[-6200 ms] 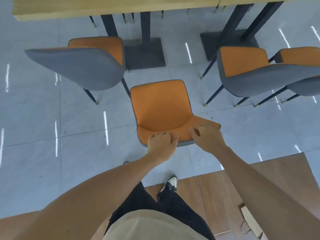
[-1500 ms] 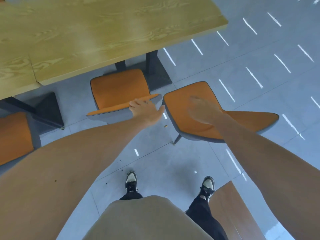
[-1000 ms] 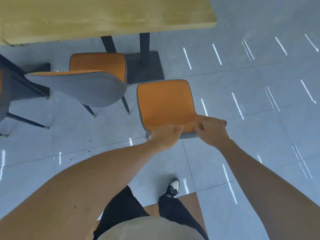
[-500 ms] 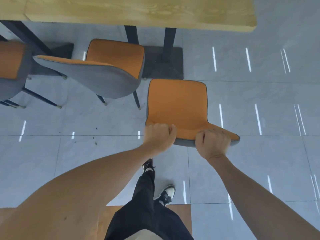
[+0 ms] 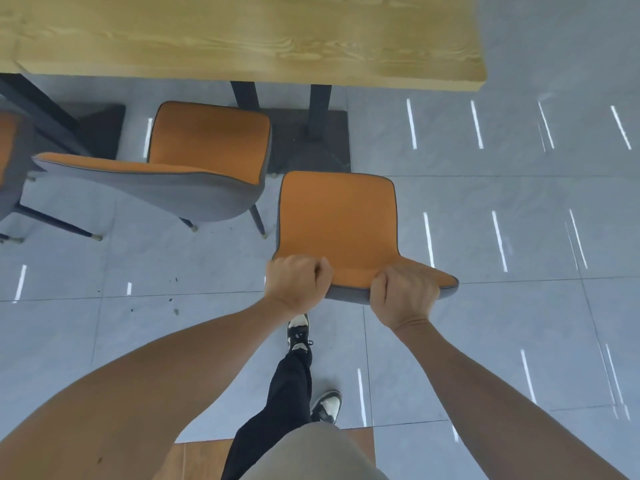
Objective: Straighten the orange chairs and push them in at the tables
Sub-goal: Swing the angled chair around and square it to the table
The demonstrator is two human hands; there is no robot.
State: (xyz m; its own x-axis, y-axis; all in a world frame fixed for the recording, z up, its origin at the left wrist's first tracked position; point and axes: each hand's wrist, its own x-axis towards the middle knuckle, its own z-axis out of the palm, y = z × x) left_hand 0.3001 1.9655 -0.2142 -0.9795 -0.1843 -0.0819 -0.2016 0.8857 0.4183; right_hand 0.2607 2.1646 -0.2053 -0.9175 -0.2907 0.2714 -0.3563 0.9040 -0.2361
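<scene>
Far left of the desk: a third chair, cut off by the frame edge; only an orange sliver and a grey shell show, plus dark legs with pale tips.

Next chair, left of the desk pedestal: orange seat, grey back shell. Its front edge lies near the desk's near edge; hard to tell whether it reaches under. Front legs hidden behind the shell; two rear legs show below it.

Desk pedestal: two dark posts on a dark floor plate, tops hidden by the wooden desk top. The desk's far side is cut off at the top of frame.

Held chair, in front of the pedestal and apart from the desk's near edge, not tucked under it. All of its legs are hidden beneath the seat. The backrest is seen edge-on as a thin grey-and-orange rim.

Left hand: grip clenched over the left end of that backrest rim, fingers curled over the top edge, fingertips hidden on the seat side. Right hand: grip clenched over the rim right of centre, knuckles up. The rim's right tip sticks out past this hand. The seat extends from both hands toward the desk.

Below the hands: one shoe just behind the backrest, the other shoe nearer the body, on grey tiled floor.
</scene>
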